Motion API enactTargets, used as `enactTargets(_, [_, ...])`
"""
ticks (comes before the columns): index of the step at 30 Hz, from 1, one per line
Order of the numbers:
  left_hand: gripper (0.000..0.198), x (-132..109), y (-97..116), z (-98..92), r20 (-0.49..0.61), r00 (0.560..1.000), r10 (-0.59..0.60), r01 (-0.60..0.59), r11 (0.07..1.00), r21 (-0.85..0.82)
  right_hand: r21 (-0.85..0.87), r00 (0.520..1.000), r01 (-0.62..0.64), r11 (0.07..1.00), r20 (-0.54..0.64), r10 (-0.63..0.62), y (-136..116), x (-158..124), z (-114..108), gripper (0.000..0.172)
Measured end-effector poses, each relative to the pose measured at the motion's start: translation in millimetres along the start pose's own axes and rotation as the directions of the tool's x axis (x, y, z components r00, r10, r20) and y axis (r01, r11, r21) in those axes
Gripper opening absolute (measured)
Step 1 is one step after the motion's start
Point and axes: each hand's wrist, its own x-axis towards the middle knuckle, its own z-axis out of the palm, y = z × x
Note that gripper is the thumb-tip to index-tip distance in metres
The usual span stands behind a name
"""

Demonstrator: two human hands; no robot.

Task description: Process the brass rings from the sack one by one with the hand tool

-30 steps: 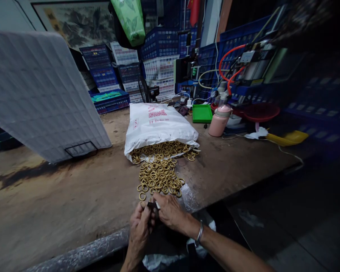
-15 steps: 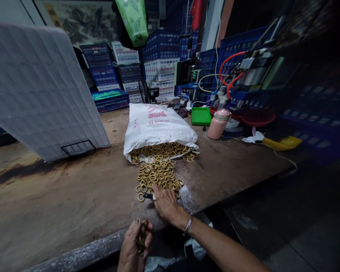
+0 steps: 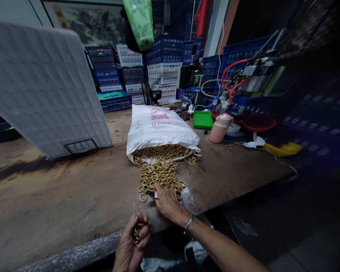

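Note:
My left hand point(image 3: 132, 241) is curled around several brass-coloured rings point(image 3: 136, 235), palm up, just off the table's front edge. My right hand point(image 3: 167, 201) reaches down onto the near end of a loose heap of the same rings point(image 3: 158, 174). A slim tool point(image 3: 151, 193) with a black end and a white part sticks out to the left from under its fingers; the rest is hidden. Behind the heap lies a white woven sack point(image 3: 164, 130) with red print, its mouth toward me and rings spilling out.
The wooden table point(image 3: 82, 200) runs along in front of me. A grey padded panel point(image 3: 53, 94) stands at left. To the right are a green tray point(image 3: 203, 120), a pink bottle point(image 3: 220, 129) and a yellow scoop point(image 3: 285, 149). Stacked crates point(image 3: 164, 72) line the back.
My left hand has moved slightly left and up and turned, so the rings in it show more. My right hand stays at the near end of the heap. The view has shifted a little.

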Motion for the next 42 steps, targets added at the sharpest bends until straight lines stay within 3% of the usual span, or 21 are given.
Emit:
enactTargets(5, [0.024,7.9,-3.0,10.8,-0.016,0.99,0.141,-0.134,0.966,0.219,0.048,1.0,-0.028,0.998,0.002,0.028,3.0,-0.2,-1.5,0.021])
enactTargets(11, [0.04,28.2,-0.2,18.9,-0.052,0.947,0.317,-0.243,0.815,0.527,0.218,1.0,0.015,0.976,-0.019,-0.011,5.7,-1.0,-8.4,0.017])
enactTargets(16, [0.04,38.7,2.3,23.6,0.03,0.944,0.329,-0.252,0.657,0.711,0.37,0.999,0.011,0.929,-0.038,0.003,1.5,-1.3,-15.1,0.014])
enactTargets(21, [0.034,45.1,0.5,19.4,0.057,0.953,0.296,-0.254,0.687,0.68,0.531,0.999,0.019,0.847,-0.041,0.003,1.9,0.9,-14.5,0.01])
enactTargets(27, [0.031,47.9,0.0,20.7,-0.016,0.957,0.289,-0.228,0.786,0.575,0.726,0.994,-0.069,0.684,-0.009,0.109,4.5,7.3,-10.9,0.009])
enactTargets(33, [0.028,53.4,-3.3,23.7,-0.049,0.951,0.305,-0.242,0.832,0.499,0.622,0.996,0.025,0.783,-0.081,0.033,11.4,3.1,-11.4,0.01])
enactTargets(37, [0.027,58.9,-3.8,24.0,-0.041,0.938,0.344,-0.274,0.81,0.519,0.594,0.994,0.084,0.8,0.001,-0.105,17.5,2.2,-17.7,0.008])
enactTargets(39, [0.028,60.0,-3.2,25.6,-0.029,0.929,0.37,-0.292,0.776,0.56,0.65,0.996,0.047,0.759,0.027,-0.085,19.6,5.8,-22.0,0.011])
enactTargets(42, [0.028,59.0,-1.8,30.2,0.008,0.915,0.404,-0.322,0.716,0.619,0.716,0.998,-0.036,0.697,-0.006,0.058,20.4,14.2,-27.6,0.02])
